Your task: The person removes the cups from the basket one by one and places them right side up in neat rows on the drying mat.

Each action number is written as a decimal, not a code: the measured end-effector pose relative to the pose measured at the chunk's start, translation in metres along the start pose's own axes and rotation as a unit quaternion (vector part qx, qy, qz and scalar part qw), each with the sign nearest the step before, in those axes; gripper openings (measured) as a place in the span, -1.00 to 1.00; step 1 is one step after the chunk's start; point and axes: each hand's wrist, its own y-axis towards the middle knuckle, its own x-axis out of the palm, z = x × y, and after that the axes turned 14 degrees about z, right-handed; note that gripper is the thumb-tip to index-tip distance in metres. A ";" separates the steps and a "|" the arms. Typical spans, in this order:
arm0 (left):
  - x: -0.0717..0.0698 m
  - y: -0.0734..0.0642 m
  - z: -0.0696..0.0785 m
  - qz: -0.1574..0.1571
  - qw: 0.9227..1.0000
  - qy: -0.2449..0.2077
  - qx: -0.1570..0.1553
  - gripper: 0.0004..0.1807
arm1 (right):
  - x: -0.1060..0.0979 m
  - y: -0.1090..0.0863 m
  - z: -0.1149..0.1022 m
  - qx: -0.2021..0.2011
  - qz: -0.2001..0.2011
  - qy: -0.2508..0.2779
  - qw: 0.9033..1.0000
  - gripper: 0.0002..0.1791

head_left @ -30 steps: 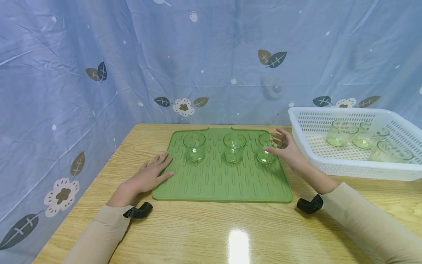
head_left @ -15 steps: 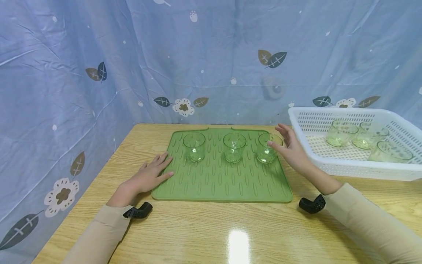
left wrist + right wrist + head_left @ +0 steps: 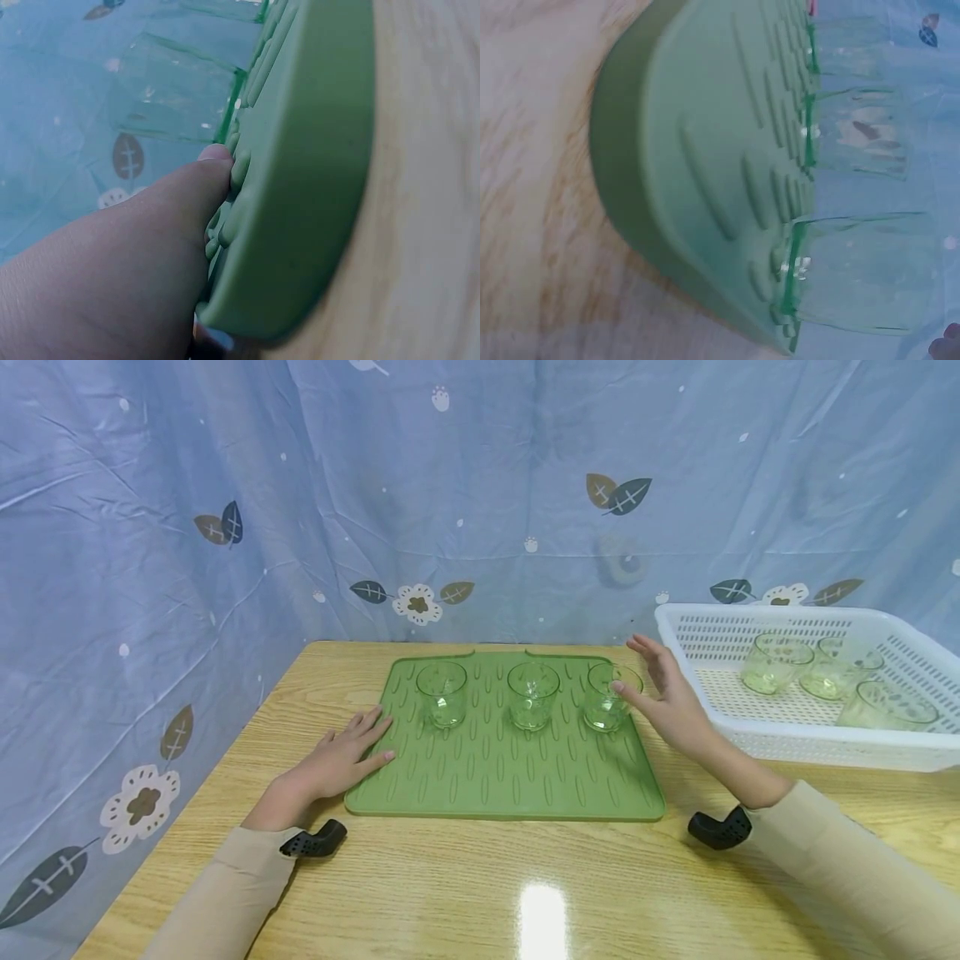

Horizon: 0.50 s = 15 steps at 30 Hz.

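Note:
Three clear green-tinted drinking glasses stand upright in a row on the green ridged mat (image 3: 495, 777): a left glass (image 3: 442, 697), a middle glass (image 3: 533, 697) and a right glass (image 3: 602, 703). My left hand (image 3: 337, 764) rests with spread fingers on the mat's left edge; its thumb (image 3: 214, 161) lies on the ridges in the left wrist view. Beside the right glass is my right hand (image 3: 672, 710), fingers extended and holding nothing, the thumb tip overlapping the glass in the head view. In the right wrist view, only fingertips (image 3: 946, 346) show, apart from the nearest glass (image 3: 862, 274).
A white perforated plastic basket (image 3: 810, 747) stands at the right on the wooden table (image 3: 450, 885), with three more glasses (image 3: 776, 664) in it. A blue patterned curtain (image 3: 480, 510) hangs behind and along the left side.
My right hand has let go of the right glass and drawn slightly back to the right, its fingers straightening. The glasses and my left hand have stayed put.

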 end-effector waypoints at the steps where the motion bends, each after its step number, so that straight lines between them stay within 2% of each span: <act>1: 0.000 0.000 0.000 0.000 1.000 -0.001 0.000 -0.16 | -0.001 0.000 -0.002 -0.003 0.001 -0.001 1.000 -0.16; 10: -0.001 0.000 -0.001 -0.001 1.000 -0.002 0.000 -0.16 | -0.015 -0.002 -0.022 -0.040 0.001 0.000 0.999 -0.18; 15: 0.000 0.001 -0.002 -0.004 1.000 0.001 0.001 -0.16 | -0.028 -0.001 -0.024 -0.054 0.001 -0.017 0.998 -0.20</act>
